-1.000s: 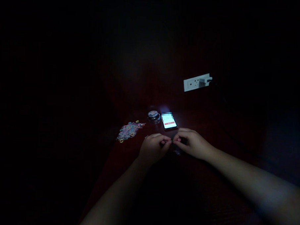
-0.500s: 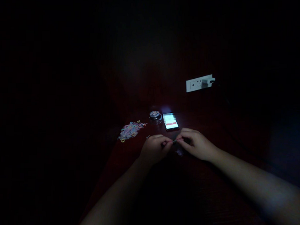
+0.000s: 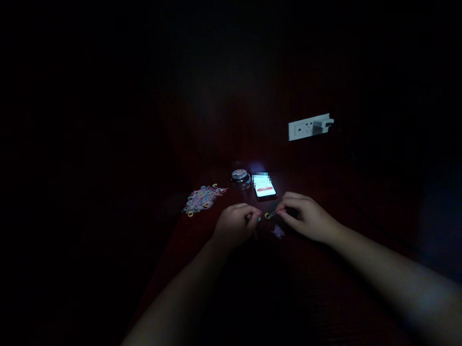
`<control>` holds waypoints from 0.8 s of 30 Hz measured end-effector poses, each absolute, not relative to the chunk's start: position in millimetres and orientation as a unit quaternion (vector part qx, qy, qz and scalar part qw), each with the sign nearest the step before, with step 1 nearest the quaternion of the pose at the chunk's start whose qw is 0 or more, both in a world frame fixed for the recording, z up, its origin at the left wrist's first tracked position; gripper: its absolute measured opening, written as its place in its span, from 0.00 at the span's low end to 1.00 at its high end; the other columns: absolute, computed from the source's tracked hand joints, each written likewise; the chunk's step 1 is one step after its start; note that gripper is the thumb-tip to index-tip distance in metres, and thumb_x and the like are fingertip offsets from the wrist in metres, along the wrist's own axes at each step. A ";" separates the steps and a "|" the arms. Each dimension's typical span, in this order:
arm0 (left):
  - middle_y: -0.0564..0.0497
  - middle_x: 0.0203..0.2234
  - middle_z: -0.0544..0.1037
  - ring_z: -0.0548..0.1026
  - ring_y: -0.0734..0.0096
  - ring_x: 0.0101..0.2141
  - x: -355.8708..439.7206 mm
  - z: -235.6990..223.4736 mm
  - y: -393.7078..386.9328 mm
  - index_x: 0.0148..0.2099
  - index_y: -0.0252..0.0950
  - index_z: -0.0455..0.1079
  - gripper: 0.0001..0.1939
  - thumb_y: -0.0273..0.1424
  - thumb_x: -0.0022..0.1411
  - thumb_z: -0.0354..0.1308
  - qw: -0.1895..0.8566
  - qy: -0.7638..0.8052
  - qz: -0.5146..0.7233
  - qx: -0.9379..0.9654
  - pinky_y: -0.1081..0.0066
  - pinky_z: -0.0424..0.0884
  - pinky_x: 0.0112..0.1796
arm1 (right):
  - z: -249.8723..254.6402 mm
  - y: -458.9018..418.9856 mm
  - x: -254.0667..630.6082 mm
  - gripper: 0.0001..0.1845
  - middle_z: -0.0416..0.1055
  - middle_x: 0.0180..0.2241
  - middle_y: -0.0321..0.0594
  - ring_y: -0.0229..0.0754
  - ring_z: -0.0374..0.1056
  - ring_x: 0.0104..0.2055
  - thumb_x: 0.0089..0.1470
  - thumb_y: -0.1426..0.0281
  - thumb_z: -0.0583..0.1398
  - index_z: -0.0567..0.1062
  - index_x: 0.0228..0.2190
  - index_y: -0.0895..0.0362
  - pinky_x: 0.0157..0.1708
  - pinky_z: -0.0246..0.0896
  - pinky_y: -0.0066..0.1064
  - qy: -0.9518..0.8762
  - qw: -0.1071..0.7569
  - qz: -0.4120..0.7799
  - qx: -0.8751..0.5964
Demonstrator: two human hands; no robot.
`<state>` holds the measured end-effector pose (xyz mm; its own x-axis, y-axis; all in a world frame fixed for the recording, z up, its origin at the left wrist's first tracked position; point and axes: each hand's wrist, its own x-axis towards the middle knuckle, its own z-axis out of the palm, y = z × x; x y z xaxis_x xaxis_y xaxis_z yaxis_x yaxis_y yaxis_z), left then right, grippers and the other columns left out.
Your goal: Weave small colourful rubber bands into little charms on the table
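Note:
The scene is very dark, lit only by a phone. My left hand is curled in a pinch over the dark red tabletop, with a thin stick-like thing pointing down from its fingers. My right hand pinches a small yellowish rubber band at its fingertips, a short way from the left hand. A small purple bit lies on the table between and below the hands. A heap of several coloured small rubber bands lies to the left of my left hand.
A lit phone lies just beyond the hands, beside a small round clear jar. A white wall socket with a plug in it sits up at the right. Everything else is too dark to make out.
My hands were touching at the fingertips; they have drawn slightly apart, and the small band now shows at the right hand's fingertips. The view has shifted a little.

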<state>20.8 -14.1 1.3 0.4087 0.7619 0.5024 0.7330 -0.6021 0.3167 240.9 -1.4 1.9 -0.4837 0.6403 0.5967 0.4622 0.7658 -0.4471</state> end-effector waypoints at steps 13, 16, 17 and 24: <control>0.46 0.36 0.81 0.77 0.58 0.36 -54.6 -17.2 34.9 0.40 0.38 0.76 0.14 0.37 0.61 0.51 0.054 0.709 0.247 0.659 0.64 0.71 0.39 | -2.2 19.0 260.2 0.07 0.70 0.32 0.41 0.40 0.67 0.34 0.53 0.73 0.56 0.75 0.31 0.57 0.37 0.61 0.31 -0.864 0.340 0.086 -0.360; 0.47 0.37 0.81 0.77 0.61 0.38 -59.5 -20.7 36.7 0.42 0.38 0.75 0.13 0.36 0.58 0.55 0.065 0.719 0.230 0.653 0.67 0.71 0.40 | -3.0 24.4 267.8 0.07 0.71 0.32 0.41 0.40 0.67 0.34 0.53 0.72 0.56 0.76 0.30 0.58 0.36 0.60 0.30 -0.869 0.322 0.096 -0.363; 0.48 0.37 0.80 0.77 0.62 0.38 -60.2 -21.5 37.1 0.42 0.38 0.75 0.13 0.35 0.58 0.56 0.069 0.717 0.223 0.656 0.67 0.71 0.41 | -2.5 25.8 270.7 0.07 0.71 0.32 0.42 0.40 0.67 0.34 0.53 0.72 0.56 0.76 0.30 0.58 0.36 0.60 0.30 -0.872 0.313 0.098 -0.363; 0.50 0.35 0.80 0.77 0.66 0.35 -62.6 -23.4 38.9 0.40 0.38 0.76 0.11 0.36 0.56 0.58 0.087 0.702 0.222 0.671 0.69 0.71 0.39 | 3.4 30.1 287.4 0.08 0.72 0.31 0.41 0.40 0.67 0.32 0.49 0.73 0.57 0.77 0.29 0.57 0.33 0.60 0.30 -0.871 0.243 0.139 -0.405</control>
